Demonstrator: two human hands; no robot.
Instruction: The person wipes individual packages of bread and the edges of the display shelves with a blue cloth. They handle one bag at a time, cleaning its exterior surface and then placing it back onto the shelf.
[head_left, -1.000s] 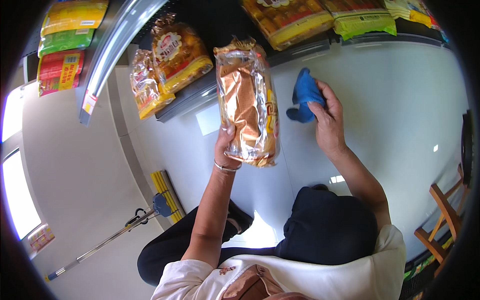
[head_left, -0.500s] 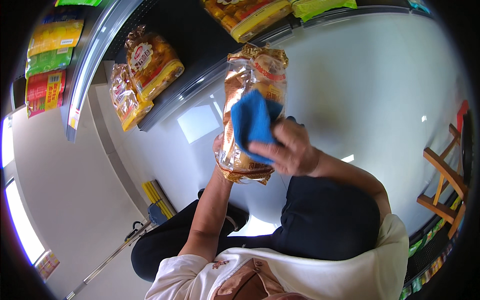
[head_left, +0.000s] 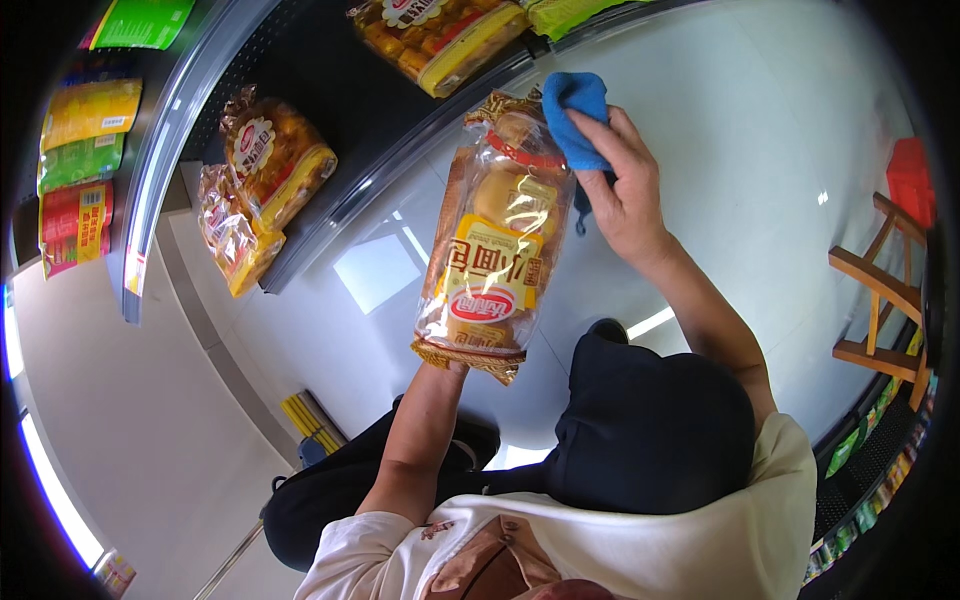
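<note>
A clear and brown bag of bread rolls point(head_left: 495, 240) is held up in front of me, its printed face toward me and its top leaning slightly right. From below and behind, my left hand point(head_left: 447, 376) supports it; the bag hides most of that hand and its fingers. A folded blue cloth point(head_left: 577, 120) is gripped in my right hand point(head_left: 628, 185), fingers bent over it. The cloth is at the bag's upper right edge; I cannot tell whether they touch.
A dark shelf point(head_left: 330, 60) at upper left carries several bread bags point(head_left: 275, 155). Colourful packets point(head_left: 90, 105) fill another shelf at far left. A wooden stand point(head_left: 880, 290) and a red object point(head_left: 910, 180) are at right. My bent knee point(head_left: 655, 430) is below the bag.
My right hand has moved the blue cloth from the middle of the bag up and right to its top edge. The bag has turned, showing more of its printed face.
</note>
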